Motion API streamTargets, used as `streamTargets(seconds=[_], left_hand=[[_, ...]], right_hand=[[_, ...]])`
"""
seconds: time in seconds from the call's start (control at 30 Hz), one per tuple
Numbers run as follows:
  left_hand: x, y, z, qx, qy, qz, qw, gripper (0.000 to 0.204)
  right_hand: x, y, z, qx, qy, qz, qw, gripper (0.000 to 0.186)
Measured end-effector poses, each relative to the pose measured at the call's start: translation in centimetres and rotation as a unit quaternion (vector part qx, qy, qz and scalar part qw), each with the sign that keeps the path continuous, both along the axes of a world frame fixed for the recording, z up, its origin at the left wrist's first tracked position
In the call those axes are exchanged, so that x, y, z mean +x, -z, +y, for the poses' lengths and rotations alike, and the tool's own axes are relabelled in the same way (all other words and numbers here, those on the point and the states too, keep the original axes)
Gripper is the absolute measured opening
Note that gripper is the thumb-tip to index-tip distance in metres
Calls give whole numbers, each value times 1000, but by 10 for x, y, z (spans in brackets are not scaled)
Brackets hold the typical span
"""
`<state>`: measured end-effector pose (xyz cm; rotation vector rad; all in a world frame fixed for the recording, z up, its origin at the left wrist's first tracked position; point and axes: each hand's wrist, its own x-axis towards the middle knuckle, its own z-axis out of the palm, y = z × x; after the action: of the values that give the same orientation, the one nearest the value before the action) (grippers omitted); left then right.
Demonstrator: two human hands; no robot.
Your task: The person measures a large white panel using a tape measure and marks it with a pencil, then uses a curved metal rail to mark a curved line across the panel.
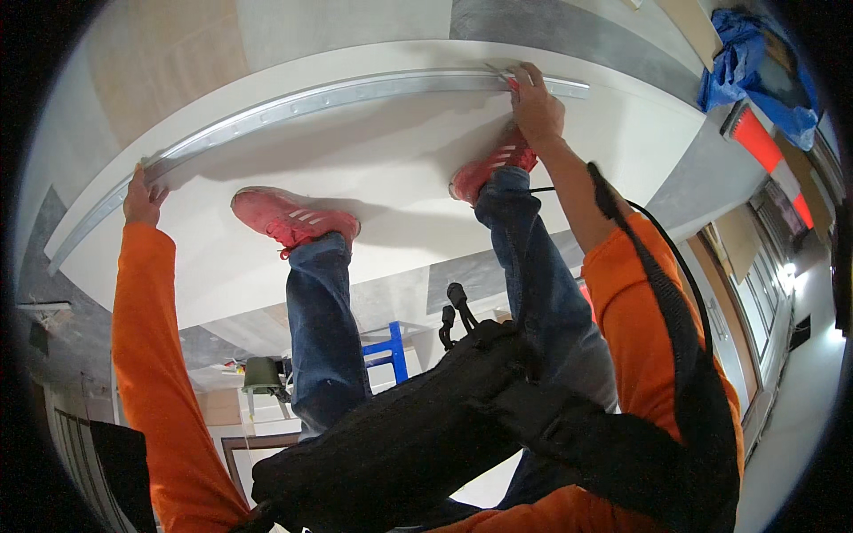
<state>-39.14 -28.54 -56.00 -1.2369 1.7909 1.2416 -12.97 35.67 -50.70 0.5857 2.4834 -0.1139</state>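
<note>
Bent over a white board (400, 169) on the tiled floor (346, 22), I span a long, perforated metal strip (355, 93) that lies along the board's far side. My left hand (144, 200) touches the strip near its left end, fingers and thumb parted; I cannot tell whether they pinch it. My right hand (539, 111) closes around a small red-and-grey tool (513, 83), mostly hidden by my fingers, at the strip near its right end.

My red shoes (289, 216) stand on the board, the right one just below my right hand. A black bag (391, 444) and a black strap (671, 320) block much of the lower view, partly covering my jeans (324, 329). Beyond the board at upper right sit crumpled blue sheeting (733, 67) and a red-and-white object (755, 142); between my legs shows a blue frame (397, 351), with a dark green item (262, 375) nearby. Pale stripes mark the shoes; any lettering around me is too small to make out.
</note>
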Motion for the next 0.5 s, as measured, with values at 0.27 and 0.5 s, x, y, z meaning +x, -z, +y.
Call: streamTargets(seconds=[0.27, 0.5], left_hand=[[4, 0, 3, 4, -63, -9, 998, 59], [7, 8, 0, -67, -5, -36, 997, 80]], right_hand=[[-26, -20, -96, -54, 239, 135, 960, 61], [-59, -23, -158, -87, 310, 27, 946, 76]])
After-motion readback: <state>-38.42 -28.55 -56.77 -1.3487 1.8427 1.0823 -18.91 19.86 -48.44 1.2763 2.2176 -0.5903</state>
